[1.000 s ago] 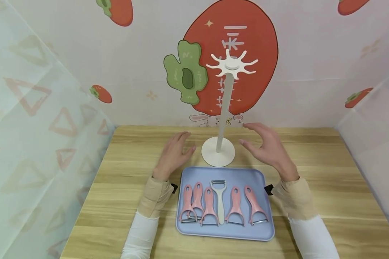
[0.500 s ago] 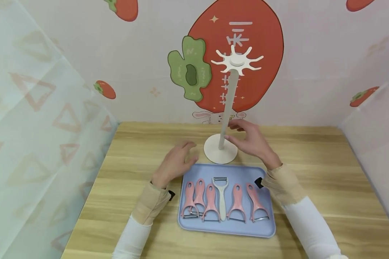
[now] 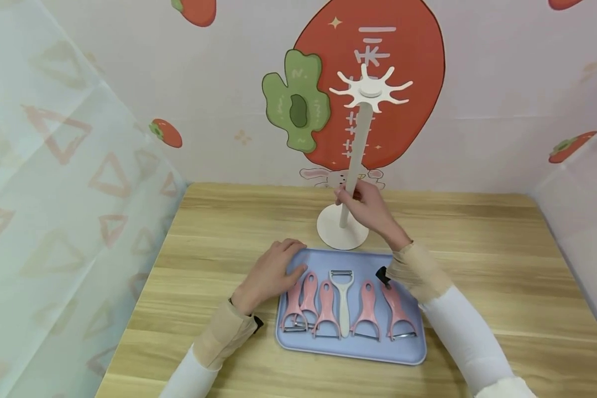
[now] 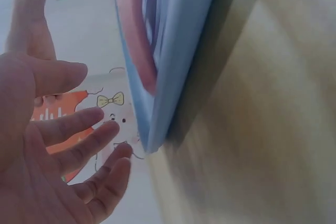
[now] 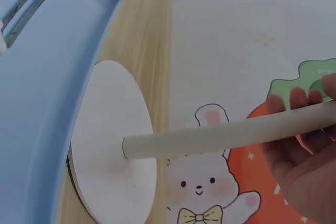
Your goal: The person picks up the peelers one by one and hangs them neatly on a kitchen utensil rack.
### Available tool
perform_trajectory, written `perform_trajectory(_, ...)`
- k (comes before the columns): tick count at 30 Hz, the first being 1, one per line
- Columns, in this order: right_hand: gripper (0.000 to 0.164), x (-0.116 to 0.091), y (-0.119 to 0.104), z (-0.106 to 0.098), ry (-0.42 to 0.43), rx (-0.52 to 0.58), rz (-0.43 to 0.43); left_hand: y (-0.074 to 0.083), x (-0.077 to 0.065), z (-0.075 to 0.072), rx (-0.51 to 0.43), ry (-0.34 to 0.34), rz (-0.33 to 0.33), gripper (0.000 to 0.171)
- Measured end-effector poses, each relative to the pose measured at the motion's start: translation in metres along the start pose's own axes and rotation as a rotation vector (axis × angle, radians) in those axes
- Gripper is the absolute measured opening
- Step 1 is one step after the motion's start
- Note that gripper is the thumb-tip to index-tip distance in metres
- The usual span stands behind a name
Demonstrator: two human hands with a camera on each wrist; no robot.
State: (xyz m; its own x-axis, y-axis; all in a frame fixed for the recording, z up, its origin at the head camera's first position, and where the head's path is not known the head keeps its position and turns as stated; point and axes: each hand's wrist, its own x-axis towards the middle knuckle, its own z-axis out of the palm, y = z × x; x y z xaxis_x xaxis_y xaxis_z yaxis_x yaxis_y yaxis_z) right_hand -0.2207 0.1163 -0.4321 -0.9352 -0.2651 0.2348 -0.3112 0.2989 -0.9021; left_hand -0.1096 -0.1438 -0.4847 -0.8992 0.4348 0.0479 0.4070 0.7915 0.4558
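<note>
A white stand [image 3: 361, 135] with a round base [image 5: 113, 145] and a top of radiating hooks stands on the table behind a blue tray [image 3: 353, 352]. My right hand [image 3: 371, 209] grips the lower part of its pole, fingers curled round it; the right wrist view shows this hand [image 5: 310, 174] at the pole too. Over the tray's back left corner is my left hand [image 3: 271, 272], fingers loosely bent and holding nothing. Several pink peelers [image 3: 369, 304] and one white peeler [image 3: 345, 301] lie in the tray. My left hand partly hides the leftmost peeler [image 3: 293, 301].
The wooden table [image 3: 214, 232] meets a patterned wall covering [image 3: 239, 99] at the back, with similar sheets on both sides. My right sleeve [image 3: 465, 331] passes over the tray's right edge, close to the rightmost pink peeler [image 3: 397, 312].
My right hand has moved left from beside the stand and taken hold of its pole. My left hand has come down and towards me, from beside the base to the tray's left corner.
</note>
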Motion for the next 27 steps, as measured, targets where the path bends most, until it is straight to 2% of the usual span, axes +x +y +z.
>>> perform_trajectory(8, 0.048, 0.018, 0.002, 0.007, -0.016, 0.317, 0.051, 0.0, -0.002, 0.003, -0.05, 0.061, 0.027, 0.038)
perform_trajectory(14, 0.055, 0.02, 0.007, 0.006, 0.038, 0.386, 0.018, 0.007, -0.008, 0.004, -0.039, 0.088, 0.063, 0.022)
perform_trajectory(18, 0.056, 0.022, 0.008, 0.007, 0.079, 0.401, -0.01, 0.016, -0.016, 0.005, -0.05, 0.097, 0.022, 0.017)
perform_trajectory(22, 0.056, 0.022, 0.009, 0.014, 0.113, 0.404, -0.004, 0.027, -0.031, 0.006, -0.05, 0.081, -0.058, 0.019)
perform_trajectory(27, 0.054, 0.02, 0.01, 0.03, 0.098, 0.398, 0.003, 0.037, -0.054, 0.005, 0.046, 0.055, -0.182, 0.022)
